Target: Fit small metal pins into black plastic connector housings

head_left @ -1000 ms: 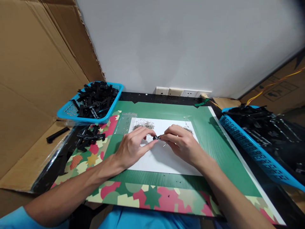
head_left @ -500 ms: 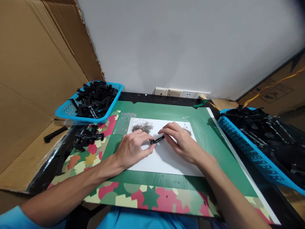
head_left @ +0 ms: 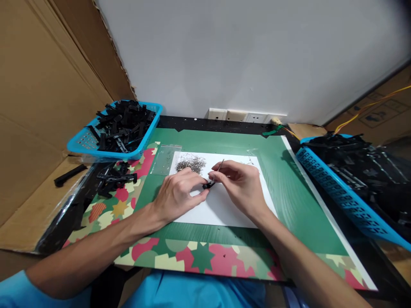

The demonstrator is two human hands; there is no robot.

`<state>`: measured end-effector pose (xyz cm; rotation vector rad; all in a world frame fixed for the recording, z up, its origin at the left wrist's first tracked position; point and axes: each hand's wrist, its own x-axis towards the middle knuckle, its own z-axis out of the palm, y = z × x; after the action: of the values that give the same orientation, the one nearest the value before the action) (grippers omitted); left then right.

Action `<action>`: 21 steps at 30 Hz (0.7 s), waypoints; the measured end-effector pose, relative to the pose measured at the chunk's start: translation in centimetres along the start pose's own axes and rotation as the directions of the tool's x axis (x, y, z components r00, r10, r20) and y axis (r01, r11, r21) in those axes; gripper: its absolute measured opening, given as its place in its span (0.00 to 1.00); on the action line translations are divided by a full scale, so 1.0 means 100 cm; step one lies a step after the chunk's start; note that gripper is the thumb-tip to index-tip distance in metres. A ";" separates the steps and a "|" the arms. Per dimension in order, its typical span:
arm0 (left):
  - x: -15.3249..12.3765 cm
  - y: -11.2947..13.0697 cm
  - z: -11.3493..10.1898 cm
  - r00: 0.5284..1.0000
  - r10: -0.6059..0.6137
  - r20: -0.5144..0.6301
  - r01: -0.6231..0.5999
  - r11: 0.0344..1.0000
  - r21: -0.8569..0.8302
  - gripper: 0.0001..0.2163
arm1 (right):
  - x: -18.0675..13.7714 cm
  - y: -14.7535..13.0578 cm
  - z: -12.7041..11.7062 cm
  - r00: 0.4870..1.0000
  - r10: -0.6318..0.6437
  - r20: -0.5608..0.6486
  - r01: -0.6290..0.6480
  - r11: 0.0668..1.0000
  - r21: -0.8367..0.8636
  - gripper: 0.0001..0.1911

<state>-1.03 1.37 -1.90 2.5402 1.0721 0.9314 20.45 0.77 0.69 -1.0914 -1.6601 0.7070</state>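
Note:
Between the thumb and fingertips of my left hand [head_left: 180,193] is one end of a small black plastic part [head_left: 207,185], held over a white sheet [head_left: 221,209]. My right hand [head_left: 242,184] pinches a thin metallic rod-like tool [head_left: 221,165] that points up from the fingers. Its lower end meets the right end of the black part, though the fingers hide the exact contact. Behind my left hand, a pile of tiny metal pieces [head_left: 191,163] lies on the sheet. More small bits, partly hidden, lie behind my right hand.
A blue basket [head_left: 144,150] heaped with black parts stands at the left, with loose black parts [head_left: 114,177] in front of it. Another filled blue basket [head_left: 340,188] is at the right. A clear plastic bag [head_left: 165,160] lies beside the sheet. Wall sockets [head_left: 237,115] line the back.
My right hand has turned and now shows the thin metallic tool standing up from its fingers. My left hand keeps its pinch on the black part. The view has shifted slightly.

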 end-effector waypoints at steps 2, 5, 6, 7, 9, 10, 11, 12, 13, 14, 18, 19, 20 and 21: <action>-0.001 0.000 0.001 1.000 0.002 -0.002 -0.002 1.000 0.001 0.04 | -0.001 0.000 0.005 1.000 0.016 -0.005 -0.016 1.000 0.006 0.07; -0.001 0.000 0.001 1.000 0.017 -0.007 -0.017 1.000 0.007 0.05 | -0.002 0.002 0.007 1.000 0.024 0.007 -0.025 0.999 0.024 0.07; -0.001 0.000 0.001 1.000 0.024 -0.008 -0.024 1.000 0.012 0.04 | -0.002 0.002 0.007 1.000 0.025 0.007 -0.025 0.999 0.028 0.07; -0.001 0.000 0.001 0.999 0.030 -0.009 -0.030 0.999 0.017 0.04 | -0.002 0.002 0.007 1.000 0.023 0.010 -0.024 0.999 0.025 0.07; 0.000 0.001 0.000 0.999 0.049 -0.012 -0.049 0.998 0.030 0.04 | -0.002 0.001 0.007 0.999 0.022 0.026 -0.022 1.000 0.006 0.07; 0.000 0.001 0.000 0.998 0.060 -0.012 -0.060 0.998 0.037 0.04 | -0.002 0.000 0.007 0.999 0.022 0.040 -0.021 1.000 -0.008 0.08; 0.000 0.002 0.000 0.997 0.071 -0.013 -0.071 0.996 0.045 0.04 | -0.002 -0.002 0.007 0.998 0.023 0.055 -0.022 0.999 -0.026 0.08; 0.000 0.002 0.000 0.997 0.081 -0.017 -0.080 0.995 0.054 0.04 | -0.002 -0.003 0.006 0.997 0.026 0.070 -0.023 0.999 -0.047 0.09; 0.000 0.003 0.000 0.996 0.088 -0.023 -0.087 0.994 0.063 0.04 | -0.002 -0.004 0.006 0.996 0.028 0.082 -0.023 0.997 -0.067 0.10; 0.000 0.004 0.000 0.995 0.092 -0.028 -0.090 0.993 0.072 0.04 | -0.001 -0.005 0.005 0.995 0.028 0.091 -0.020 0.996 -0.086 0.11; 0.000 0.006 0.000 0.994 0.099 -0.036 -0.095 0.992 0.081 0.03 | -0.002 -0.006 0.004 0.994 0.008 0.108 0.008 0.989 -0.148 0.11; 0.000 0.006 0.000 0.995 0.098 -0.032 -0.096 0.993 0.074 0.03 | -0.002 -0.006 0.004 0.994 -0.006 0.110 0.024 0.986 -0.167 0.11; 0.000 0.006 0.000 0.995 0.096 -0.030 -0.094 0.994 0.062 0.03 | -0.003 -0.006 0.004 0.994 -0.024 0.111 0.044 0.982 -0.183 0.11; -0.001 0.005 0.000 0.996 0.088 -0.027 -0.087 0.995 0.045 0.03 | -0.004 -0.005 0.005 0.993 -0.045 0.110 0.066 0.978 -0.196 0.10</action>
<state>-0.75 0.95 -1.71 2.6358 1.0067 0.9798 19.86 0.24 0.80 -1.1594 -1.8765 0.5792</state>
